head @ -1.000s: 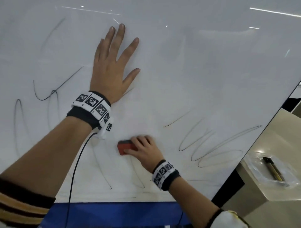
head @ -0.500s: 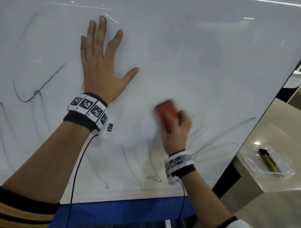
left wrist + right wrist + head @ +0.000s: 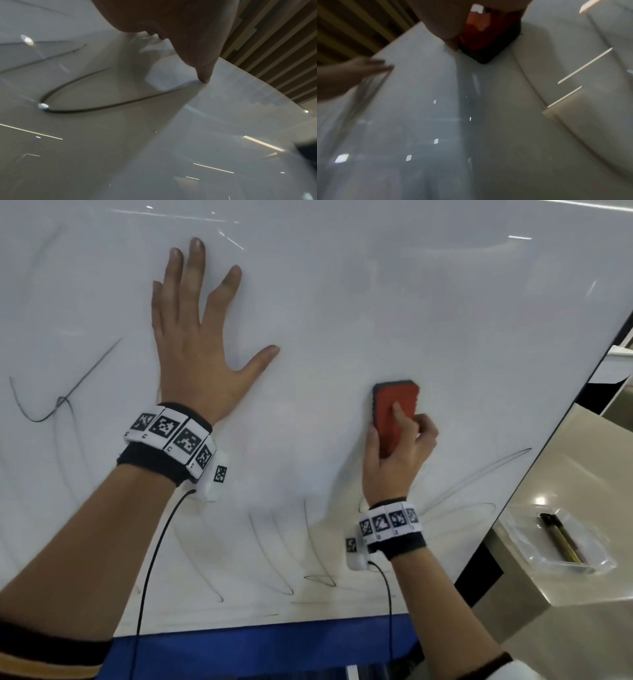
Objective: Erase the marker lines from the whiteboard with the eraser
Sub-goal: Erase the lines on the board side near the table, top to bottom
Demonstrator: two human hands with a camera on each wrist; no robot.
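Red-backed eraser (image 3: 394, 414) seen from the head view, pressed flat to the whiteboard (image 3: 411, 302) under the right hand (image 3: 399, 453), fingers (image 3: 399, 410) curled over its back and thumb along its left edge. Left hand (image 3: 195, 354) laid flat on the board up and to the left, fingers spread and straight, holding nothing. Marker lines (image 3: 41, 412) left at the far left, along the lower strip below both wrists, and as loops near the right edge beside the right wrist. Clear tray (image 3: 561, 542) with a marker pen (image 3: 558, 537) sat on the beige worktop (image 3: 582, 457) just past the board's right edge.

From the left wrist view: thumb tip (image 3: 204, 79) touching the glossy board, a dark drawn loop (image 3: 85, 105) close beside it. Risk judged here: a sliding palm could smear that ink.

From the right wrist view, badly blurred: eraser (image 3: 481, 35) with its dark felt on the board, gripped from above. Likely failures: strokes kept to the already clean middle and missing the low and right-hand loops; a tilted pad leaving faint ghost strokes; a fast sweep rightward running off the edge toward the tray; the trailing wrist cable dragging through wet lines.
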